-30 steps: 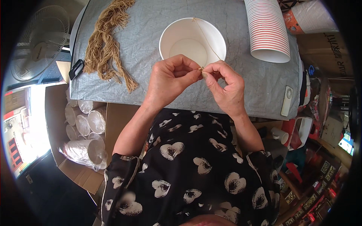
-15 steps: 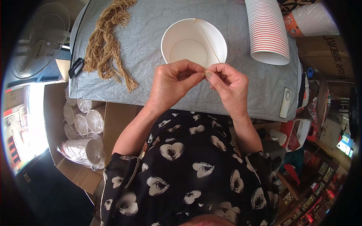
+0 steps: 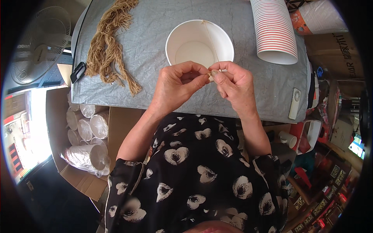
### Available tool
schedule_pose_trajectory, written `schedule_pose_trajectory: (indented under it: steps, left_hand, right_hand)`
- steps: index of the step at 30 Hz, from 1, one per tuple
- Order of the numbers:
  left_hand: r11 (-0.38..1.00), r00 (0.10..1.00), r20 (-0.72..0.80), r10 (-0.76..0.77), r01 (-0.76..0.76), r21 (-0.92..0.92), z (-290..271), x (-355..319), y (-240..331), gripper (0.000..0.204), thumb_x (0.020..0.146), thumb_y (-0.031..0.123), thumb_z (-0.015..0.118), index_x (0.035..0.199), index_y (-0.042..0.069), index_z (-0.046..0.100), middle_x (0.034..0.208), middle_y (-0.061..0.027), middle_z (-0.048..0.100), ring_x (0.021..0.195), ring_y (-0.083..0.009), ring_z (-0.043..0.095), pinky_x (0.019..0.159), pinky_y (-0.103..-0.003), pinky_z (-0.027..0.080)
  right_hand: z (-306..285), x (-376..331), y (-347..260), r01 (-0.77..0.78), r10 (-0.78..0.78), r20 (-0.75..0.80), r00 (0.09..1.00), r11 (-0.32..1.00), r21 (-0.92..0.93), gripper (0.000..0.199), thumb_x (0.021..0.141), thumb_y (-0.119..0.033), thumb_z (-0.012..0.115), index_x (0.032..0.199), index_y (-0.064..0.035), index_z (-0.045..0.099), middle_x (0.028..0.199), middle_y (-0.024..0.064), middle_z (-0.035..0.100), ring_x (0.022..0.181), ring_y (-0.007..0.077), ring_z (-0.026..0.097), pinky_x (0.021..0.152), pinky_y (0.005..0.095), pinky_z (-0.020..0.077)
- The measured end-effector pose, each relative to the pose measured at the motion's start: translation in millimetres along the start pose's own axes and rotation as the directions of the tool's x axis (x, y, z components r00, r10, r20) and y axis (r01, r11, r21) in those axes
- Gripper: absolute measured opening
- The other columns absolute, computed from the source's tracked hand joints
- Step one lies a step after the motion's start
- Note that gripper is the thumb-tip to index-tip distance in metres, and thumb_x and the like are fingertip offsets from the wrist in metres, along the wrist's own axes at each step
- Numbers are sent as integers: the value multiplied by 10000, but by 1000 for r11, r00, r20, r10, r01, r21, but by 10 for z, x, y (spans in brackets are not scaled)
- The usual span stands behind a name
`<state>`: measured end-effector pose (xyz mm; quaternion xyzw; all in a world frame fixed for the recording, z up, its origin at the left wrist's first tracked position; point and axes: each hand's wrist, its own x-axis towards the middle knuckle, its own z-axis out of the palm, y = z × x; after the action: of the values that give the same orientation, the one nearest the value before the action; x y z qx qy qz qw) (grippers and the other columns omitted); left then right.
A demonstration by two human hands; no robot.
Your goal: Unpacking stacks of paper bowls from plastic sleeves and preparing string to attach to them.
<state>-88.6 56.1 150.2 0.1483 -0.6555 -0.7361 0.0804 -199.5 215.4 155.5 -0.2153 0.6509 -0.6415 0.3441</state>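
A large white paper bucket (image 3: 227,42) stands mouth up on the grey-covered table. Thin tan string (image 3: 211,39) is fastened at its far rim and crosses the opening to the near rim. There my left hand (image 3: 176,83) pinches the string with thumb and forefinger. My right hand (image 3: 235,83) pinches it right alongside, and the fingertips of both hands nearly meet. The exact spot where the string meets the near rim is mostly hidden by my fingers. A loose bundle of tan string (image 3: 107,50) lies on the table to the left.
Nested white cups with red rims (image 3: 274,33) lie at the right, with wrapped cups (image 3: 322,19) behind. A pale flat tool (image 3: 295,104) rests near the right edge, a black clip (image 3: 79,72) at the left. Below left, a cardboard box (image 3: 128,126) holds plastic-wrapped cups. A fan (image 3: 40,54) stands far left.
Both hands have shifted slightly left, still pinching at the near rim. The stretch of string across the bucket now runs steeper and looks less taut.
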Motion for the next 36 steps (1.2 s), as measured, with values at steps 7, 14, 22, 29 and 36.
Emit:
schedule_pose_trajectory:
  steps: [7, 14, 22, 29, 36]
  left_hand:
    - [999, 1000, 3, -26, 26, -35, -9, 9, -2, 86, 939, -23, 723, 1013, -35, 681, 979, -82, 747, 951, -138, 730, 897, -280, 603]
    - [998, 998, 9, -59, 58, 29, -17, 3, 41, 72, 919, -46, 730, 972, -27, 686, 952, -68, 745, 936, -135, 731, 889, -280, 606]
    - [998, 997, 50, -57, 58, -8, -34, 14, 62, 75, 921, -42, 731, 970, -31, 675, 957, -79, 747, 949, -152, 738, 892, -290, 615]
    - [981, 997, 72, -28, 41, -191, -39, 49, -17, 76, 936, -26, 726, 928, -25, 650, 931, -85, 744, 926, -155, 738, 848, -292, 623]
    - [973, 997, 57, -47, 59, -222, -30, 53, -31, 78, 939, -25, 722, 924, -27, 645, 916, -80, 741, 913, -162, 741, 843, -302, 630]
  right_hand:
    - [-59, 8, -1, 11, -9, 44, 999, 999, -51, 134, 1009, -123, 677, 1040, 7, 686, 614, -55, 553, 506, 2, 421, 445, 182, 328]
    - [-154, 63, -103, -38, 56, 188, 981, 994, -99, 55, 991, -55, 663, 994, -1, 653, 633, -27, 584, 537, 28, 484, 481, 207, 387]
    - [-131, 42, -40, 17, 1, 230, 973, 997, -77, 44, 990, -39, 626, 972, 0, 615, 641, -33, 575, 557, 27, 497, 504, 202, 400]
    - [-74, -6, -24, -39, 35, 113, 993, 998, 40, 37, 984, -37, 609, 982, -1, 603, 657, -13, 588, 559, 29, 517, 485, 195, 402]
    - [-112, -20, -48, -56, 55, 92, 994, 998, 6, 69, 1003, -69, 606, 1007, -1, 617, 658, 1, 606, 561, 32, 533, 474, 191, 405]
